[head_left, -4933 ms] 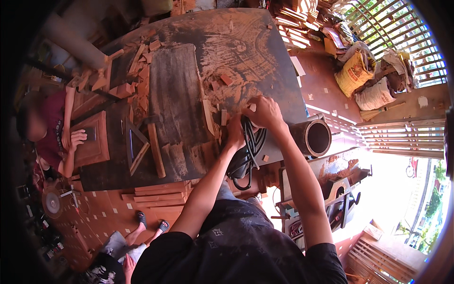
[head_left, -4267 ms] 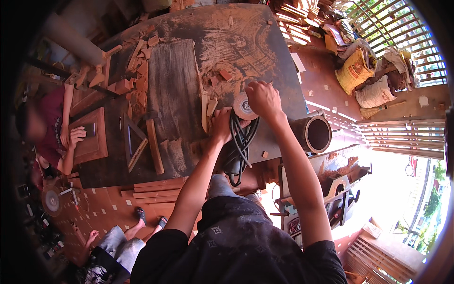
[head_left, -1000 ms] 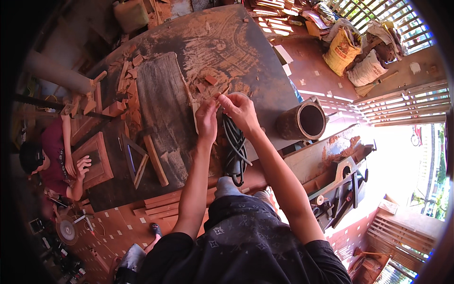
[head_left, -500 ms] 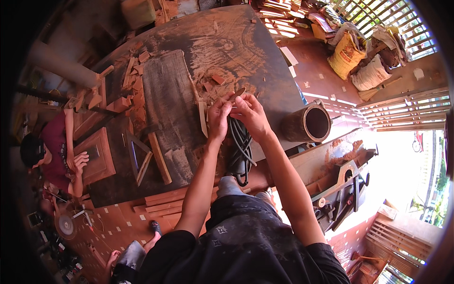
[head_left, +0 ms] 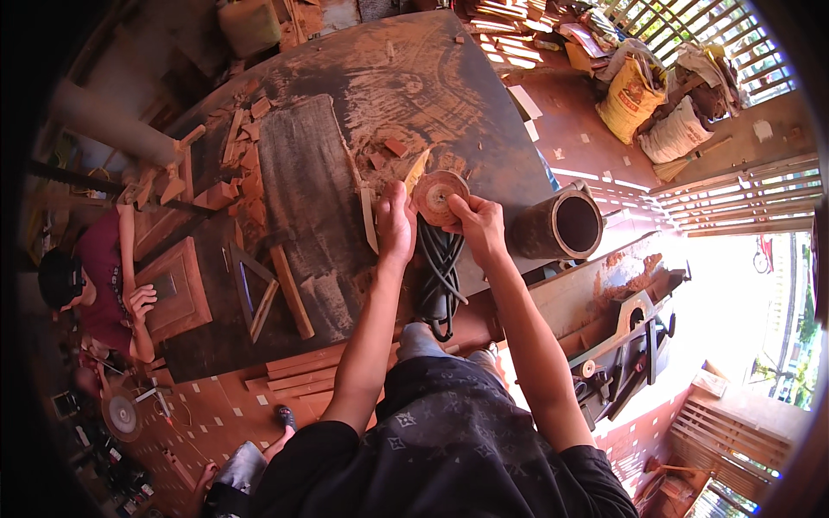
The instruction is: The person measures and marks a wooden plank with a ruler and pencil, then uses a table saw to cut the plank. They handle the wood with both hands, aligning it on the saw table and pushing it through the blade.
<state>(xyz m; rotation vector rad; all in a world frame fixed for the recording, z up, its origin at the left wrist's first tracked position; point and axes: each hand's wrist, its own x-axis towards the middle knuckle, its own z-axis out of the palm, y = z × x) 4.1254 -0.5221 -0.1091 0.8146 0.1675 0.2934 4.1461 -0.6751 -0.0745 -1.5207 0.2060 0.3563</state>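
In my right hand (head_left: 481,226) I hold a round reddish-brown sanding disc (head_left: 440,197) by its lower right edge, its face with a small centre hole turned up. My left hand (head_left: 396,223) is closed beside it, gripping a thin yellowish piece (head_left: 417,171) that stands up past the fingertips; its full shape is hidden. Both hands are above the dusty dark worktable (head_left: 484,112). Just below them lies a coiled black cable (head_left: 442,259) bundled with a dark power tool (head_left: 439,304), which is partly covered by the loops.
A dark hollow cylinder (head_left: 540,229) stands at the table's right edge. Left of my hands lie a grey cloth strip (head_left: 302,164), a triangular wooden frame (head_left: 252,289) and wood offcuts (head_left: 250,186). At far left a person (head_left: 99,276) leans over a wooden panel (head_left: 186,293). Sacks (head_left: 635,95) stand at upper right.
My hands have moved apart slightly. The disc, seen nearly edge-on before, now faces up in my right hand, and the yellowish piece shows separately in my left.
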